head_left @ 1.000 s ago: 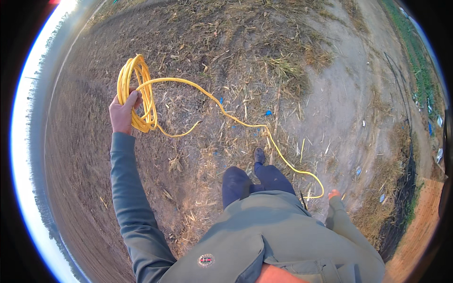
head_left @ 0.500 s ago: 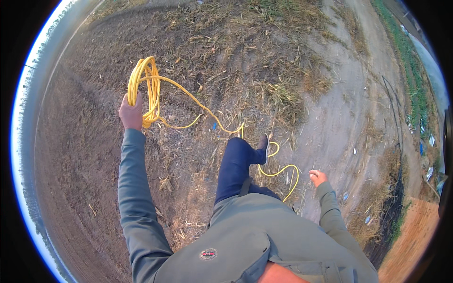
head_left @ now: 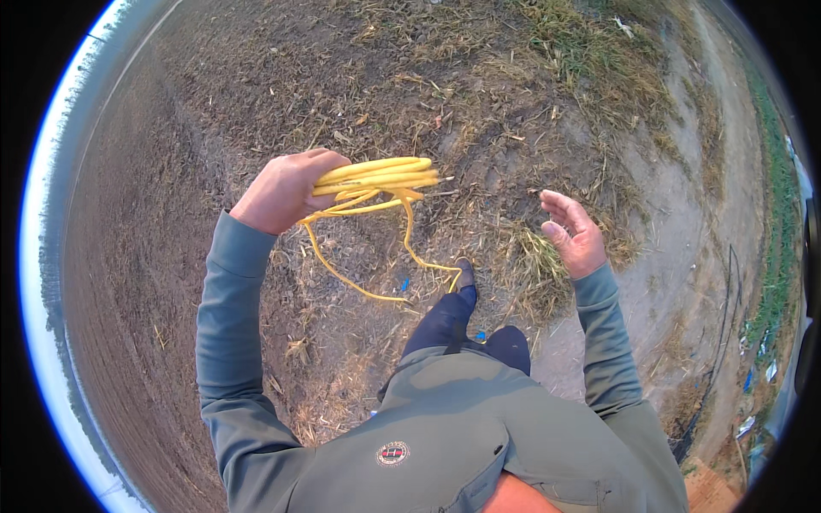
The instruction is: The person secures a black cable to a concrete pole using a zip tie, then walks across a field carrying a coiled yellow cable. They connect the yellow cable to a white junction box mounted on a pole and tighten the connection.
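A coiled yellow hose (head_left: 376, 177) is gripped at its left end by my left hand (head_left: 286, 190), held up in front of me. Several loops lie bunched together, seen nearly edge-on. Two strands hang from the coil: one ends or meets the ground short of my legs, the other runs down to my shoe (head_left: 464, 274). My right hand (head_left: 575, 235) is raised to the right of the coil, apart from it. Its fingers are slightly bent, thumb apart, with nothing in them.
Bare soil with dry stalks and straw surrounds my feet. A clump of dry grass (head_left: 539, 265) lies beyond my right knee. On the right runs a dirt track (head_left: 658, 274), with a dark line (head_left: 725, 316) along it and scattered litter (head_left: 771, 370) farther out.
My left hand has swung the coil inward and closer, turning it edge-on. My right hand has risen forward toward it. I have stepped forward, and the trailing yellow loops at right are out of sight.
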`<state>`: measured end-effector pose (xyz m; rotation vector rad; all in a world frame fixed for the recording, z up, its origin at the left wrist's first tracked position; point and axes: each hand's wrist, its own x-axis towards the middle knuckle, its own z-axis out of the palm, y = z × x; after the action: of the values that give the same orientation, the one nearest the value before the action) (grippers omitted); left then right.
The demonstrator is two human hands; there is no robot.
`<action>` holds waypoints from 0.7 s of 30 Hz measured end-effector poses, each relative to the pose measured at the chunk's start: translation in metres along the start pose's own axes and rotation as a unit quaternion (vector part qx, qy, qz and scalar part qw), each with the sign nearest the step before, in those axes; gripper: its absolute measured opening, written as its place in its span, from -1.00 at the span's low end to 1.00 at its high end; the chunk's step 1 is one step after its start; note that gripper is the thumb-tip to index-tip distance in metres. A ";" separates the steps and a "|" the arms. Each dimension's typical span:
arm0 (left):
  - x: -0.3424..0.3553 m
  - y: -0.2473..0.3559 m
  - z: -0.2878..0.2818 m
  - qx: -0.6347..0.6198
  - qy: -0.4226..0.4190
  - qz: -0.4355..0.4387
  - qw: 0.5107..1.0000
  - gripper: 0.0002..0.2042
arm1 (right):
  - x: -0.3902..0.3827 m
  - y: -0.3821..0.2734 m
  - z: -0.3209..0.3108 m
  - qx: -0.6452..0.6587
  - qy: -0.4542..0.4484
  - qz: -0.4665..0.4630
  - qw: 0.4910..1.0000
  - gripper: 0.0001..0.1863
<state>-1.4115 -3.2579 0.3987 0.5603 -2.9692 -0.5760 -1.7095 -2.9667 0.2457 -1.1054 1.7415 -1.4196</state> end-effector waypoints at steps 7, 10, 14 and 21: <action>0.117 -0.006 -0.044 0.135 -0.021 0.122 0.983 -0.68 | 0.189 -0.126 0.099 0.114 -0.393 -0.007 0.913 -0.30; 0.143 -0.031 -0.030 0.091 0.203 -0.070 0.972 -0.61 | 0.235 -0.112 0.115 0.234 -0.367 0.099 0.895 -0.51; 0.198 -0.093 0.009 -0.579 0.151 -0.449 0.664 -0.34 | 0.295 -0.068 0.112 0.179 -0.322 0.017 0.929 -0.62; 0.356 -0.176 0.052 -0.911 0.178 -0.199 0.315 -0.30 | 0.455 -0.001 0.049 -0.073 -0.560 -0.092 0.820 -0.38</action>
<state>-1.6899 -3.5214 0.2828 0.6678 -0.2424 -2.4067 -1.8725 -3.3944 0.2528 -1.7274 0.8704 -0.4434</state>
